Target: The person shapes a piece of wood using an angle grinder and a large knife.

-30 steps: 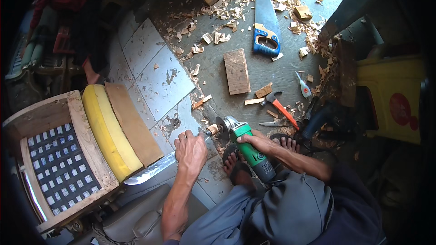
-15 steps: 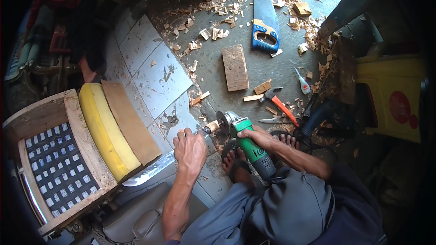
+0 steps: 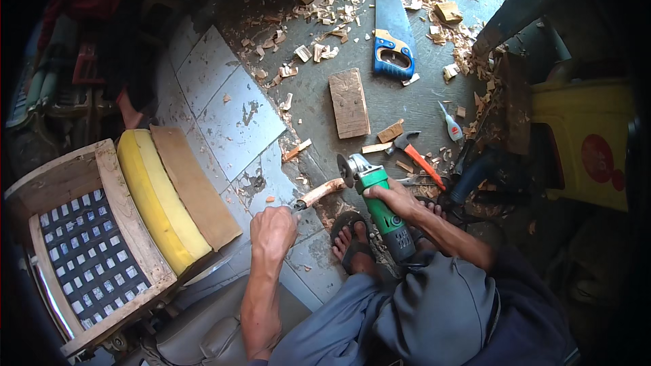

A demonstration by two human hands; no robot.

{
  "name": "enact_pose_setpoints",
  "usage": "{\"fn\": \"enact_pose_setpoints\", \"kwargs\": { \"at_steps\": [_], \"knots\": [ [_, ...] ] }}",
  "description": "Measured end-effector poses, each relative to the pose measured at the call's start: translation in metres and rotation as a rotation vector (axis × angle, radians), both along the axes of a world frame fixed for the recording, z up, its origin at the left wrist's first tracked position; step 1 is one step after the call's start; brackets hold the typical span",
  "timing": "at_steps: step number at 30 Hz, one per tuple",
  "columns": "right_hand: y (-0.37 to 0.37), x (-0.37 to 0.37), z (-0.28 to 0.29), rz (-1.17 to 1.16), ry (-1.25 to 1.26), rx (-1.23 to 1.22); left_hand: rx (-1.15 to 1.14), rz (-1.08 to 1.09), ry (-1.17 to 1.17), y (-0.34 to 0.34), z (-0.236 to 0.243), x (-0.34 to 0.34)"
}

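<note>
Low on the left, my left hand (image 3: 273,232) is closed around a machete near the base of its blade. The machete's curved wooden handle (image 3: 321,192) points up and right, with a dark collar beside my fist. Its blade is hardly visible now. My right hand (image 3: 397,200) grips a green angle grinder (image 3: 384,211), thumb across the body. The grinder's dark round disc (image 3: 344,170) is close to the far end of the wooden handle; I cannot tell whether they touch.
A wooden block (image 3: 349,103), a claw hammer (image 3: 422,161), a small white bottle (image 3: 451,124) and a handsaw (image 3: 394,47) lie ahead among wood chips. At left stands a wooden frame with woven straps (image 3: 88,251), beside yellow foam (image 3: 159,196). My sandalled foot (image 3: 352,237) is below the grinder.
The machete has turned: its broad blade no longer shows, and more of the handle does. My left hand has shifted slightly down, and the grinder has moved slightly right and up, off the handle's middle.
</note>
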State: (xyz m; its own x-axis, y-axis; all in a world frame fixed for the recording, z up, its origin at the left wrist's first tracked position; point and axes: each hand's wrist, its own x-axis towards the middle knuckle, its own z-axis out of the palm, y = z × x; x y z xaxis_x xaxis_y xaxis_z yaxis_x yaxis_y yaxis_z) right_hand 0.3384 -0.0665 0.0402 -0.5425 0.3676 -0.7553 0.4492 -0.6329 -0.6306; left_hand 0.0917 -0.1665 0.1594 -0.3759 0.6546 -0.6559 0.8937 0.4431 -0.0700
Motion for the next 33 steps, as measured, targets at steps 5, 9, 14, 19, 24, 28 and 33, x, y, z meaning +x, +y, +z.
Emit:
{"fn": "enact_pose_setpoints", "kwargs": {
  "at_steps": [5, 9, 14, 19, 24, 28, 33],
  "knots": [
    [-0.011, -0.021, -0.003, 0.188, -0.011, 0.110, 0.004, -0.059, 0.141, 0.001, -0.011, 0.019],
    [-0.015, -0.015, -0.011, 0.187, -0.050, 0.092, 0.051, -0.028, 0.168, 0.007, -0.010, 0.031],
    [-0.009, -0.018, -0.013, 0.162, -0.064, 0.119, 0.055, -0.057, 0.203, 0.009, -0.011, 0.035],
    [0.001, -0.011, -0.014, 0.109, -0.057, 0.080, -0.068, -0.155, 0.266, 0.025, -0.002, 0.056],
    [0.001, -0.014, -0.009, 0.136, -0.123, 0.124, -0.168, -0.284, 0.430, 0.031, -0.007, 0.083],
    [0.010, -0.015, 0.005, 0.185, -0.114, 0.066, -0.185, -0.348, 0.538, 0.029, -0.012, 0.093],
    [0.009, -0.014, 0.007, 0.163, -0.114, 0.056, -0.173, -0.367, 0.580, 0.024, -0.020, 0.098]
  ]
}}
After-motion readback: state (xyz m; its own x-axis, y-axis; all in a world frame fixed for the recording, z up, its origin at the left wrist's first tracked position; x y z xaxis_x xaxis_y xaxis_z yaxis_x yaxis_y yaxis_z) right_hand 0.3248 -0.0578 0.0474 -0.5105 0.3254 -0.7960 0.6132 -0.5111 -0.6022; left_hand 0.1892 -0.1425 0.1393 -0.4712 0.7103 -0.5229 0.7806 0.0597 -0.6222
